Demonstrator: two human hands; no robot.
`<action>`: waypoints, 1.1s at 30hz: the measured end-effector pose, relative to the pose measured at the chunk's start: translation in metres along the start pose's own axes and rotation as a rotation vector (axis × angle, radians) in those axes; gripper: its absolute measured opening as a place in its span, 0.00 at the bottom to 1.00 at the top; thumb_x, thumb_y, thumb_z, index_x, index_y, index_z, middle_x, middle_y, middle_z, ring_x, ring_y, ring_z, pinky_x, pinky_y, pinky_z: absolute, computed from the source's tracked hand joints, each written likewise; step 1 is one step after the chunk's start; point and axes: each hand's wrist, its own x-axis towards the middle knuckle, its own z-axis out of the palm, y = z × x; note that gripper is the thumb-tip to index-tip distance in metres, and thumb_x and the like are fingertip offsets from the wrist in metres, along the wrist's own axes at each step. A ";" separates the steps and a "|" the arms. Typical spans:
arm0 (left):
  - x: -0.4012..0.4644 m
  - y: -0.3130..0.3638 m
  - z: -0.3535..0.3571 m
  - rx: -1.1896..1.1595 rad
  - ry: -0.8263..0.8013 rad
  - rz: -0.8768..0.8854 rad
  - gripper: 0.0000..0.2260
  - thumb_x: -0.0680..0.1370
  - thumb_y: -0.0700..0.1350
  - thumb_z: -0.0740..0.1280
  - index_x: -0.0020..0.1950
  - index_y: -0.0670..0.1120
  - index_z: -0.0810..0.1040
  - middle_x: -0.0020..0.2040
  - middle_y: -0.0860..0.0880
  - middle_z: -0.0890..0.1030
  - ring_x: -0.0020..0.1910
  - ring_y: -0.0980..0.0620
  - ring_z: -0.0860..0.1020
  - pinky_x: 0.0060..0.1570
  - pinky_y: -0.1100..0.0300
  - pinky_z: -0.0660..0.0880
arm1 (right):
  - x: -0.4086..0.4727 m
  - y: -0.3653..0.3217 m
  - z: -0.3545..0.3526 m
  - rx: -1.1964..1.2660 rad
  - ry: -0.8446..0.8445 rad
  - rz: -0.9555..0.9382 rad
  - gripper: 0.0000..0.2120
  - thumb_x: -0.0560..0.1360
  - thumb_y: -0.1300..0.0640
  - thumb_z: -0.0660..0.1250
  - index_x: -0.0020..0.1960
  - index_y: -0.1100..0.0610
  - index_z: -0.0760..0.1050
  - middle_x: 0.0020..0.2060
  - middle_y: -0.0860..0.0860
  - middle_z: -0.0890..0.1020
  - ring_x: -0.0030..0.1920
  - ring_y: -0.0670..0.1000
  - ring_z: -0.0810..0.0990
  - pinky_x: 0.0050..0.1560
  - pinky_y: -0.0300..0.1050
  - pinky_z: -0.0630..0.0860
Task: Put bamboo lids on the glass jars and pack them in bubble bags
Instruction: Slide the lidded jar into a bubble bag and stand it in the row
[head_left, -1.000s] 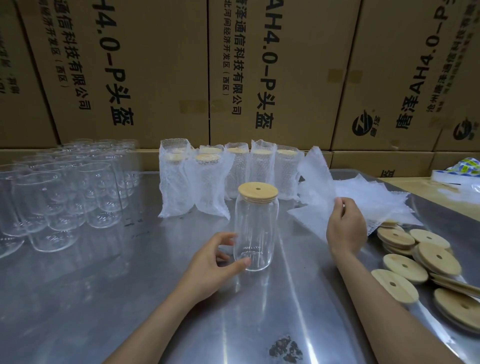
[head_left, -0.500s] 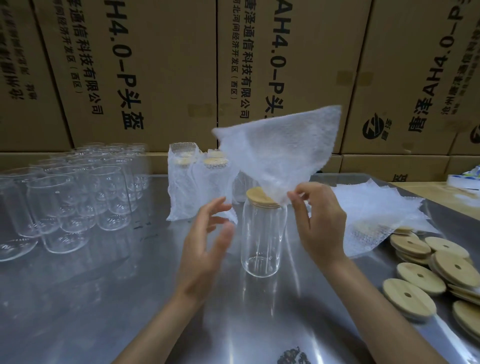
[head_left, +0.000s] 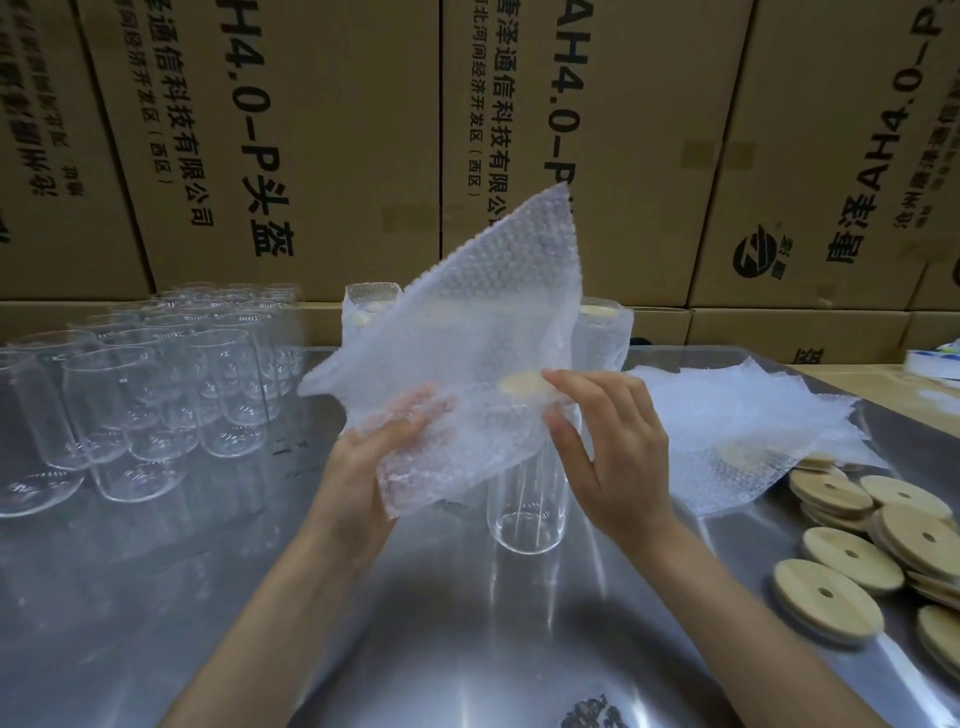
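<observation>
— Where does the clear, tall glass jar with the round bamboo lid (head_left: 527, 512) stand relative to the hands?

— Upright on the steel table (head_left: 218, 597), its long axis vertical, directly below the translucent white bubble bag (head_left: 467, 353). The lid shows only dimly through the film, just beside the right thumb.

— And who has the bag?

— Both. The left hand (head_left: 374, 467) grips its near left corner, fingers curled behind the film; the right hand (head_left: 610, 452) pinches its edge over the jar's top, and is the nearer of the two to the jar.

— Is the mouth open yet?

— Hard to say; the layers blur together (bubble film hides a lot). I'd judge the opening must be spread and brought straight down along the jar's axis.

— Anything close by?

— Loose bamboo lids (head_left: 852, 556) to the right, bare glass jars (head_left: 156, 395) left, bagged jars (head_left: 605, 332) far behind.
</observation>
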 end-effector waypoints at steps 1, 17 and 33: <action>0.001 0.000 0.000 0.004 0.030 0.031 0.12 0.69 0.42 0.70 0.51 0.45 0.84 0.50 0.46 0.85 0.44 0.53 0.84 0.38 0.64 0.79 | 0.000 0.000 0.000 0.019 -0.013 0.032 0.13 0.82 0.50 0.56 0.64 0.53 0.70 0.48 0.53 0.81 0.50 0.50 0.74 0.52 0.41 0.71; 0.000 0.023 -0.034 1.304 0.446 0.753 0.21 0.69 0.35 0.69 0.57 0.54 0.76 0.38 0.55 0.70 0.37 0.55 0.72 0.37 0.68 0.68 | -0.001 0.000 -0.003 0.212 -0.374 0.452 0.25 0.68 0.39 0.72 0.61 0.41 0.68 0.56 0.38 0.74 0.54 0.36 0.73 0.41 0.29 0.69; 0.002 -0.006 -0.028 1.572 0.199 0.504 0.10 0.75 0.52 0.70 0.38 0.49 0.82 0.38 0.56 0.76 0.34 0.56 0.73 0.34 0.59 0.64 | -0.003 -0.001 -0.006 0.229 -0.269 0.567 0.23 0.66 0.40 0.73 0.57 0.42 0.68 0.53 0.39 0.75 0.53 0.37 0.74 0.43 0.34 0.72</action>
